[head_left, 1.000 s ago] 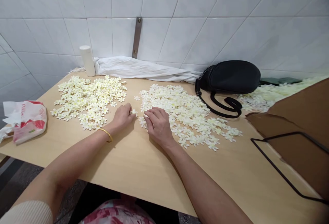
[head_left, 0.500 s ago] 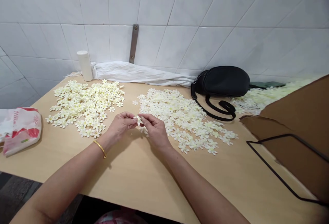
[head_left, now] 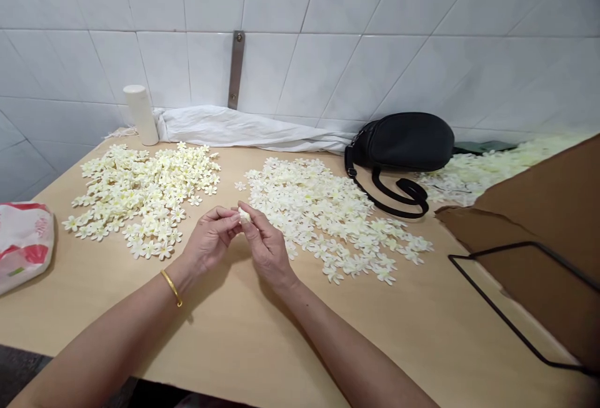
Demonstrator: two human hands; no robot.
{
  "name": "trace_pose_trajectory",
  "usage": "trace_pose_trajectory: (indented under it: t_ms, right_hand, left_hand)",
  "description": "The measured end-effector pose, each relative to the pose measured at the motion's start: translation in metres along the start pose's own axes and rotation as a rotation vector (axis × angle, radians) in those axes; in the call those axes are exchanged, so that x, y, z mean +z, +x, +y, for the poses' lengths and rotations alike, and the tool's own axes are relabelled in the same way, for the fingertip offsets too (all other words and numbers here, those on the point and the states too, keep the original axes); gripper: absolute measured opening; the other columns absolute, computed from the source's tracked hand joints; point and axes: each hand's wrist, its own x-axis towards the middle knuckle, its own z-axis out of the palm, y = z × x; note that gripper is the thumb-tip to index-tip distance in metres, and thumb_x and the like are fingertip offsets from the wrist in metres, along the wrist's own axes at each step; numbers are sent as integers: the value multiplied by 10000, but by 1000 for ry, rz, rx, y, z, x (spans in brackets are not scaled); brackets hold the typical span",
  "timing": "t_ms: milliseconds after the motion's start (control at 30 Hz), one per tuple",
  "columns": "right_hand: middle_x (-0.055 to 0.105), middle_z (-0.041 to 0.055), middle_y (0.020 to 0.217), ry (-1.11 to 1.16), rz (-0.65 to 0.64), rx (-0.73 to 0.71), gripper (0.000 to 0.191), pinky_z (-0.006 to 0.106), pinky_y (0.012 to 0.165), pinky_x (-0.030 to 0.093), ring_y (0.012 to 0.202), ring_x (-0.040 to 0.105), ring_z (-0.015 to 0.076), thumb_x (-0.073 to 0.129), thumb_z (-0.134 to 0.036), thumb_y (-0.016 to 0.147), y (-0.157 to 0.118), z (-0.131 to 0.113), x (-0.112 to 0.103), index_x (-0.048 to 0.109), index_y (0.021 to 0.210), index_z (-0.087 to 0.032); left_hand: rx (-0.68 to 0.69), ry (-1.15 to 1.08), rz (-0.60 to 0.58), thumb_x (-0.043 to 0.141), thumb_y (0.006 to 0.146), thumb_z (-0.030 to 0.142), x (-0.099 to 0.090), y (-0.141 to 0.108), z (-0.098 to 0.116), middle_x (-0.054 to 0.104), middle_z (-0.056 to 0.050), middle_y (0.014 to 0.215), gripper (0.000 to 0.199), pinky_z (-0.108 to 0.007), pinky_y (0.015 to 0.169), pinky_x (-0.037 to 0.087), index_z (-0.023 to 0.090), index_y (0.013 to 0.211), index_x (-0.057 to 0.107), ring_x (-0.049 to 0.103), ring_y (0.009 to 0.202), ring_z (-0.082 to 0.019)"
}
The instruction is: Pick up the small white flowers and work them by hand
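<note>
A small white flower [head_left: 244,215] is pinched between the fingertips of both hands, partly covered by them. My left hand [head_left: 210,237], with a gold bangle at the wrist, grips it from the left with closed fingers. My right hand [head_left: 267,245] closes on it from the right. Beyond my left hand lies a pile of cream-white flowers [head_left: 154,189] on the wooden table [head_left: 225,345]. A second, wider heap of white flowers [head_left: 319,202] spreads behind and to the right of my right hand.
A white cylindrical bottle [head_left: 141,115] and a rolled white cloth [head_left: 244,128] lie along the tiled wall. A black bag [head_left: 407,142] with a strap is at the back right, near cardboard [head_left: 539,220] and a black wire frame [head_left: 504,317]. A red-and-white plastic packet [head_left: 25,242] lies left.
The view has shifted slightly. Both hands are still together, and the flower between them is now turned and more covered by the fingers.
</note>
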Motion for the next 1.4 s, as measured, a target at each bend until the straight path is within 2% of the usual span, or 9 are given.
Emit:
trace_pose_trajectory:
  t_ms: [267, 500, 633, 733, 933, 1067, 1167, 1300, 1400]
  right_hand:
    - [644, 36, 877, -194, 39, -112, 224, 312, 772, 434, 830, 564, 158, 385, -269, 879, -1, 1, -2, 593, 941, -213]
    - [515, -3, 574, -440, -28, -178, 291, 284, 609, 353, 605, 454, 137, 357, -249, 881, 1, -2, -6, 509, 637, -200]
    - [637, 23, 826, -575, -84, -401, 187, 346, 768, 346, 840, 511, 173, 423, -229, 850, -6, -8, 2, 595, 778, -220]
    - [624, 23, 1022, -705, -29, -508, 187, 420, 898, 285, 1033, 471, 216, 453, -199, 821, -10, -9, 6, 618, 879, -267]
    - [609, 9, 1092, -747, -45, -638, 310, 461, 1016, 155, 1131, 427, 214, 426, -103, 786, -16, -5, 7, 603, 975, -272]
    - [602, 25, 1050, -648, 12, -455, 233, 488, 998, 232, 1123, 420, 237, 456, -188, 822, -11, -4, 3, 641, 925, -286]
    - [548, 62, 1077, -471, 69, -252, 216, 447, 947, 351, 1101, 421, 232, 466, -276, 842, -4, 1, -5, 663, 931, -265]
    - [515, 66, 1119, -196, -35, -109, 237, 418, 922, 407, 1096, 436, 216, 469, -318, 843, -1, 7, -12, 665, 965, -266]
    - [499, 56, 1145, 101, -98, 62, 247, 313, 669, 522, 949, 531, 183, 489, -358, 827, -2, 6, -12, 655, 991, -277]
  left_hand:
    - [-153, 20, 0, 762, 504, 173, -8, 2, -4, 592, 5, 559, 188, -217, 613, 443, 123, 553, 588, 548, 554, -76]
    - [-114, 68, 96, 592, 681, 511, -2, -1, -5, 562, -13, 601, 385, -214, 549, 434, 128, 715, 612, 523, 527, -79]
    - [-286, -110, 34, 460, 751, 568, 5, -5, -2, 573, -45, 622, 490, -207, 543, 451, 108, 693, 621, 546, 558, -98]
    - [-390, -203, -32, 440, 787, 525, 6, -8, 0, 574, -49, 593, 469, -182, 553, 458, 116, 624, 601, 563, 573, -96]
    - [-445, -209, 56, 436, 776, 549, 3, -6, -2, 550, -23, 550, 479, -150, 531, 450, 136, 567, 560, 532, 507, -64]
    - [-411, -196, 79, 435, 794, 513, 2, -3, -3, 526, -15, 535, 448, -163, 478, 423, 124, 613, 565, 500, 474, -61]
    - [-367, -178, -10, 491, 790, 450, 0, -3, -3, 558, -19, 609, 348, -202, 525, 444, 127, 706, 588, 537, 548, -86]
    - [-336, -87, -139, 663, 677, 356, -7, -4, -2, 591, -21, 693, 232, -226, 581, 445, 143, 740, 596, 553, 619, -101]
    - [-366, -33, -239, 713, 613, 362, -11, -4, -2, 582, -18, 651, 284, -222, 554, 428, 140, 749, 600, 537, 579, -99]
